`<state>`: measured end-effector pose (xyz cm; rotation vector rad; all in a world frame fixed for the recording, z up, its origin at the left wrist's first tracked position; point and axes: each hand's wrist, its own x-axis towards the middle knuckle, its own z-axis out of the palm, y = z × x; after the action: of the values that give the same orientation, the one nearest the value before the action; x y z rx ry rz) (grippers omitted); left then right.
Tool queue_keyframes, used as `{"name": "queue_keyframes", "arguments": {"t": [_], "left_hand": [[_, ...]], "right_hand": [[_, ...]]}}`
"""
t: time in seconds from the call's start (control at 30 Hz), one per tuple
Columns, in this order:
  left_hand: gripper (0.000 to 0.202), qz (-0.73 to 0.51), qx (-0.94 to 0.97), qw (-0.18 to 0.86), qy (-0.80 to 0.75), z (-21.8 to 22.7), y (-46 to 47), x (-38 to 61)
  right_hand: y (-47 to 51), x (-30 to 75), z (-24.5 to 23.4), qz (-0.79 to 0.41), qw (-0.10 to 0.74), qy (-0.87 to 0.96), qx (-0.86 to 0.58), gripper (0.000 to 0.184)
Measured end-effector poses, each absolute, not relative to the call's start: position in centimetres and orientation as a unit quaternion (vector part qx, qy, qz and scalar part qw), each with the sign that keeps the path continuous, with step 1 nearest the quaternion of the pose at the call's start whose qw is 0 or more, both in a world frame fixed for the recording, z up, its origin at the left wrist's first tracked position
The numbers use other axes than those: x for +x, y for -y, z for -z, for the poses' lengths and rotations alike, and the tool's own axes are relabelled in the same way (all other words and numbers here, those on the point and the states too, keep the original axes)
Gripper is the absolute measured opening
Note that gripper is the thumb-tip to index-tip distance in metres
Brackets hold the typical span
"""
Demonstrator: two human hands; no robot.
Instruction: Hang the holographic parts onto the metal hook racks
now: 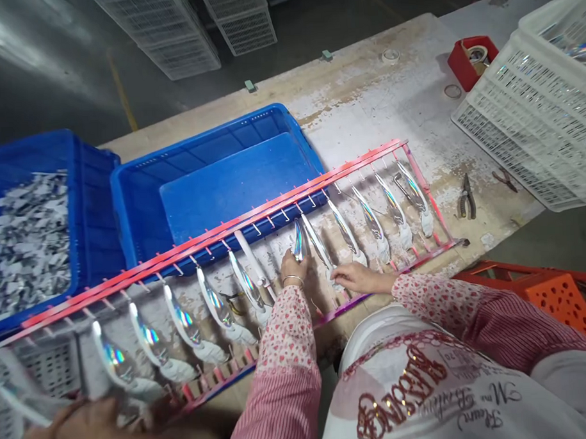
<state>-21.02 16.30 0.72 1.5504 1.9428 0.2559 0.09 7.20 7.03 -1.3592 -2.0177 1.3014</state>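
My left hand (pixel 295 269) is closed around the lower end of a shiny, mirror-like curved piece (pixel 299 240), beside the rack's hooks. My right hand (pixel 358 278) pinches the white lower end of a neighbouring curved piece (pixel 317 243), which hangs from the pink-red rack (pixel 254 214). Similar silver pieces with crumpled white lower ends hang in a row on both sides, such as one shiny piece (pixel 344 227) to the right and another shiny piece (pixel 247 282) to the left. Several hooks between them carry nothing.
Behind the rack lies a blue tray (pixel 215 184); a blue bin (pixel 76 208) of silver-white scraps stands left. Pliers (pixel 466 197), a red box (pixel 461 69) and a white crate (pixel 524 109) are on the right. Another person's blurred hands (pixel 89 425) work at lower left.
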Motion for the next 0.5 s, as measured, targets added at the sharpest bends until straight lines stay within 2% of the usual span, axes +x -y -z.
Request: {"name": "queue_keyframes", "arguments": {"t": [0.07,0.2,0.27,0.33,0.43,0.5], "left_hand": [[0.059,-0.145,0.561,0.372,-0.725,-2.4,-16.5,-21.8],[0.059,-0.294,0.399,0.588,-0.639,-6.4,-14.8,-23.9],[0.054,-0.362,0.322,0.638,-0.599,-8.0,-12.9,-24.8],[0.048,-0.453,0.29,0.603,-0.589,-9.3,-10.8,-25.4],[0.041,-0.591,0.307,0.45,-0.595,-10.3,-7.5,-25.7],[0.041,-0.638,0.308,0.383,-0.593,-10.5,-5.3,-25.6]], "right_hand": [[-5.4,-0.7,-6.3,-0.514,0.153,0.696,-0.477,0.022],[-3.2,-2.7,-5.1,-0.568,0.127,0.661,-0.474,0.026],[-2.7,-4.0,-4.5,-0.57,0.119,0.658,-0.477,0.029],[-2.5,-5.4,-3.8,-0.558,0.102,0.665,-0.485,0.031],[-2.4,-7.5,-2.6,-0.536,0.075,0.686,-0.486,0.029],[-2.4,-8.6,-1.9,-0.517,0.056,0.704,-0.484,0.025]]}}
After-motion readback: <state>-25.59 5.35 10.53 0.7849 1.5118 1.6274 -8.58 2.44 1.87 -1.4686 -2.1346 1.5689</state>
